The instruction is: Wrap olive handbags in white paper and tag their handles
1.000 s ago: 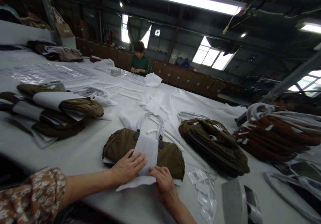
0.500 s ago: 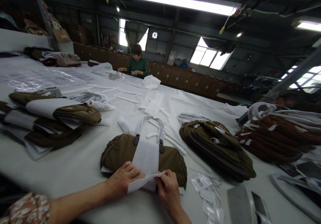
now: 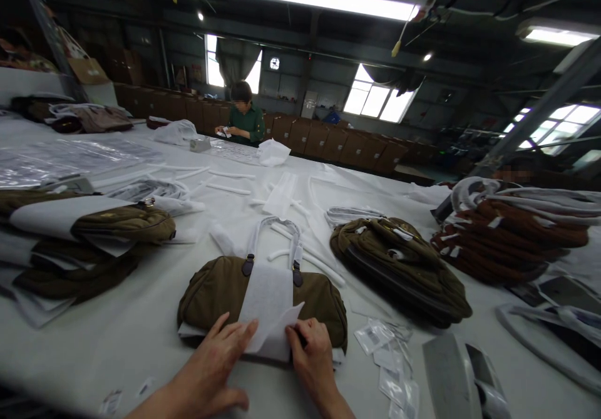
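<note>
The white-covered table (image 3: 154, 337) is spreading out in front of me, and brown boxes (image 3: 338, 140) are standing in a row behind its far side. A person in a green top (image 3: 246, 121) is sitting or standing over there, both hands together near some small pieces. Nearer me, a stack of rust-brown bags (image 3: 502, 250) is lying on my right, some olive bags (image 3: 399, 268) are resting between it and my work, and an olive pile with white sheets (image 3: 126, 222) is sitting on my left.

The single olive bag (image 3: 314, 297) I'm working at is lying straight ahead, just beyond my hands, its wrapped handles (image 3: 297, 234) pointing away from me. A grey dispenser-like object (image 3: 448, 369) is standing to the right.

My left hand (image 3: 211, 362) is resting unclenched at the bag's near edge, thumb spread wide, fingertips touching the left side of the white sheet (image 3: 265, 294) that is covering the bag's middle. My right hand (image 3: 312, 356) is curling at the sheet's right side, beside a raised corner; whether it is pinching the sheet I'm not able to make out. Small clear packets (image 3: 375, 337) are lying right of the bag.
</note>
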Motion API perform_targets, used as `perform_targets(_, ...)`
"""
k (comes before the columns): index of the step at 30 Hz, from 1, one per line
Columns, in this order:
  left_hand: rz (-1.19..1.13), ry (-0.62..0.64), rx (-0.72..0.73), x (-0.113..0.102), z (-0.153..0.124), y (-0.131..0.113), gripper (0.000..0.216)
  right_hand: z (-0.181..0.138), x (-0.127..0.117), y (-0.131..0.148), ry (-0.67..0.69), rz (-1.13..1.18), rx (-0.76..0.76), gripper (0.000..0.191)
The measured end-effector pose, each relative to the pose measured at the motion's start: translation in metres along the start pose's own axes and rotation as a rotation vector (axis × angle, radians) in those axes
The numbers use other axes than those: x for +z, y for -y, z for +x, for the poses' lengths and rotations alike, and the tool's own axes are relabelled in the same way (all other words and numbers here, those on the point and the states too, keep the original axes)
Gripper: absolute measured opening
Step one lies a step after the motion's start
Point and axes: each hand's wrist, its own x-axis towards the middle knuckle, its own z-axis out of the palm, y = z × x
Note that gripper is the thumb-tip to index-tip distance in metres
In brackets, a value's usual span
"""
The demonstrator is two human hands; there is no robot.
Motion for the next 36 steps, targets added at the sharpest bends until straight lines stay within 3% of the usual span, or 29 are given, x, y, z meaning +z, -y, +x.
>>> perform_targets(2,0.0,-0.055,-0.056,-0.002,0.004,0.005,0.084,-0.001,0.0,0.001,-0.019,0.024,-0.008,0.015)
perform_targets(4,0.018,-0.147,-0.129,0.0,0.012,0.008,0.068,-0.001,-0.001,0.001,-0.03,0.05,-0.008,0.016)
perform_targets(8,0.144,-0.273,-0.28,0.007,0.031,0.005,0.068,-0.002,0.001,0.0,-0.061,0.053,0.032,0.015)
perform_targets(11,0.229,-0.233,-0.365,0.01,0.04,-0.001,0.068,0.0,0.006,0.001,-0.106,0.0,0.069,0.021)
perform_targets(13,0.25,-0.192,-0.395,0.009,0.042,-0.005,0.07,0.002,0.008,0.005,-0.171,-0.088,0.003,0.036)
perform_targets(15,0.258,-0.166,-0.408,0.009,0.044,-0.006,0.072,0.005,0.007,0.011,-0.212,-0.207,-0.159,0.045)
perform_targets(17,0.261,-0.149,-0.413,0.009,0.044,-0.005,0.072,0.009,0.005,0.018,-0.142,-0.286,-0.351,0.051)
perform_targets(19,0.254,-0.133,-0.423,0.01,0.045,-0.004,0.072,0.012,0.003,0.023,0.024,-0.3,-0.462,0.053)
perform_targets(22,0.218,-0.119,-0.421,0.009,0.045,-0.002,0.069,0.015,0.001,0.028,0.238,-0.277,-0.439,0.054)
perform_targets(26,0.265,-0.174,-0.335,0.007,0.043,-0.003,0.064,0.015,0.001,0.028,0.328,-0.247,-0.356,0.05)
perform_targets(30,0.515,-0.309,-0.016,0.015,0.038,-0.007,0.065,0.015,0.002,0.025,0.369,-0.226,-0.323,0.052)
perform_targets(33,0.567,-0.227,0.185,0.029,0.033,-0.006,0.086,0.016,0.005,0.021,0.389,-0.217,-0.336,0.06)
perform_targets(36,0.602,-0.187,0.168,0.043,0.03,-0.003,0.111,0.016,0.01,0.023,0.391,-0.2,-0.334,0.063)
